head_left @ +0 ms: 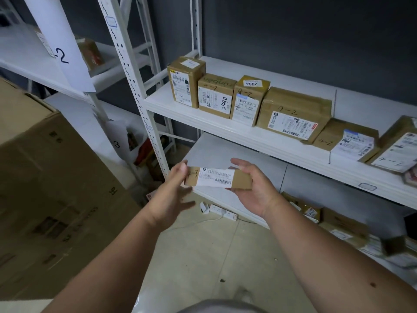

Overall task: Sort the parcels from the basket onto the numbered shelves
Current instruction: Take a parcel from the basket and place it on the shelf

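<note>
A small flat brown parcel (239, 178) with a white label and a handwritten mark ending in "3" is held between both hands at mid-frame. My right hand (252, 188) grips its right end, thumb on top and fingers underneath. My left hand (174, 188) pinches its left end with thumb and forefinger while the other fingers spread loosely. Behind it stands the white shelf (203, 118) carrying several brown parcels marked "4-2" (293, 114). A lower white shelf (225, 150) lies just beyond the held parcel. No basket shows in view.
A large cardboard box (52, 188) fills the left side. A second rack on the left bears paper signs "2" (61, 55) and "3" (116, 144). A white power strip (222, 211) lies on the floor, and more parcels (338, 224) sit on the bottom shelf at right.
</note>
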